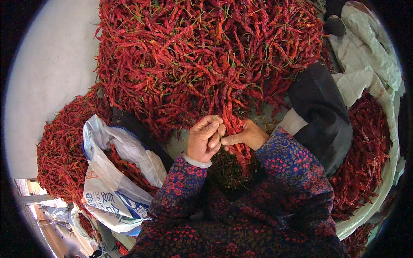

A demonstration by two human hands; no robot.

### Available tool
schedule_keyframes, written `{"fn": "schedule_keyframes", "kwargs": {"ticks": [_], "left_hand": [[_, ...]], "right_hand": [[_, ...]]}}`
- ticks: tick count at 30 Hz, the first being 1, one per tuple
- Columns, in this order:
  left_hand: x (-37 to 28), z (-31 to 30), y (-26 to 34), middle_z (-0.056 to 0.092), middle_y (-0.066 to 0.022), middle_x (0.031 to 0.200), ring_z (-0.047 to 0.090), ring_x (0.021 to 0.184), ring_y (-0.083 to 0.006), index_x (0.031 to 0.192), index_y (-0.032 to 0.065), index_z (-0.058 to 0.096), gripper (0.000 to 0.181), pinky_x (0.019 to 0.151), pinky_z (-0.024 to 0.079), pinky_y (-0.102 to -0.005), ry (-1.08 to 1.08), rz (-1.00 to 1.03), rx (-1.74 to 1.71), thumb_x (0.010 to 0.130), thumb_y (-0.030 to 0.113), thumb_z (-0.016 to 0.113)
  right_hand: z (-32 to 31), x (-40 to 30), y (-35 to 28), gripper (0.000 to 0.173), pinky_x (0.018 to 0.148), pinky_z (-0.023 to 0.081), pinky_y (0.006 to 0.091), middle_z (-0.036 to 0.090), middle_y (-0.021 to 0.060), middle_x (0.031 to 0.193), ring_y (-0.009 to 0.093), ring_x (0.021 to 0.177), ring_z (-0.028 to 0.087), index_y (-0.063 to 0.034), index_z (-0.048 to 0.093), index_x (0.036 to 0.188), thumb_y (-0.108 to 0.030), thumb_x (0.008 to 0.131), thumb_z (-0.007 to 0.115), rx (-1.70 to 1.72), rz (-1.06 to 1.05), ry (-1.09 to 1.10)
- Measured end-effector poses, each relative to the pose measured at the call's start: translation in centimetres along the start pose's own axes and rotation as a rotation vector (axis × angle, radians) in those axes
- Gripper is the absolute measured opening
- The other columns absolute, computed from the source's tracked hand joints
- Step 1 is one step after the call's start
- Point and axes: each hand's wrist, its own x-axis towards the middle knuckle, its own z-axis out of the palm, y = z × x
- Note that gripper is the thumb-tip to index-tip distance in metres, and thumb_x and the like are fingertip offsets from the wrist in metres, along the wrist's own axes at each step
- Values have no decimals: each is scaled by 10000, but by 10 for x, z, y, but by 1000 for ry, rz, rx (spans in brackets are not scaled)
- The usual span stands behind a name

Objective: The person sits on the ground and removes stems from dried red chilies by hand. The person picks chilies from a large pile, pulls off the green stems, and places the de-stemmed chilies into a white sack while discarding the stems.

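My right hand (252, 134) grips a bunch of dried red chili peppers (229, 116); the peppers stick out above and below the fist. Close beside it on the left, my left hand (202, 139) has its thumb and fingertips pinched together on a small greenish chili stem (217, 117). A pale bangle (196, 161) circles the left wrist. Both hands are just in front of a large heap of dried red chilies (200, 48), many with green stems. Below the hands, in shadow, lies a dark pile of stems and scraps (230, 171).
On the left stands a white printed woven sack (106, 187) holding chilies, with another chili heap (64, 142) behind it. To the right, a pale woven sack (371, 77) lies around more chilies (361, 161). A white wall (55, 64) rises at the far left.
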Motion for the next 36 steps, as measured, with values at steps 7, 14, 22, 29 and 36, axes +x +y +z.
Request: {"fn": "schedule_keyframes", "kwargs": {"ticks": [7,14,22,29,36], "left_hand": [[-13,8,24,432,-5,558,254,372,-25,795,46,503,113,297,214,-166,46,-332,270,834,148,471],[-16,19,54,442,-18,520,337,378,-57,701,7,524,140,325,217,-194,-172,-555,566,776,124,539],[-48,57,86,486,-21,506,419,427,-55,678,-14,572,151,374,322,-207,-450,-452,893,768,102,537],[-50,61,88,561,-57,667,461,532,-69,807,-17,577,147,461,333,-176,-357,-119,827,814,115,511],[-53,33,38,567,-135,647,539,591,-175,794,-59,563,209,463,373,-231,-258,270,558,793,149,535]], "right_hand": [[13,-5,-4,307,661,426,272,583,29,701,131,682,540,-11,589,815,-121,568,735,14,205,3],[31,-17,2,147,452,378,232,524,17,580,88,513,481,-16,573,678,-52,601,693,59,166,-9],[42,-30,-13,122,467,398,265,528,-4,542,86,509,484,-41,546,611,-81,630,660,-305,-268,-196],[38,-31,-18,228,522,391,224,534,8,629,95,576,502,-51,527,727,-61,595,713,165,-31,-42],[42,-32,-1,274,575,425,241,559,23,675,114,636,534,-47,530,783,-61,585,719,394,29,-3]]}}
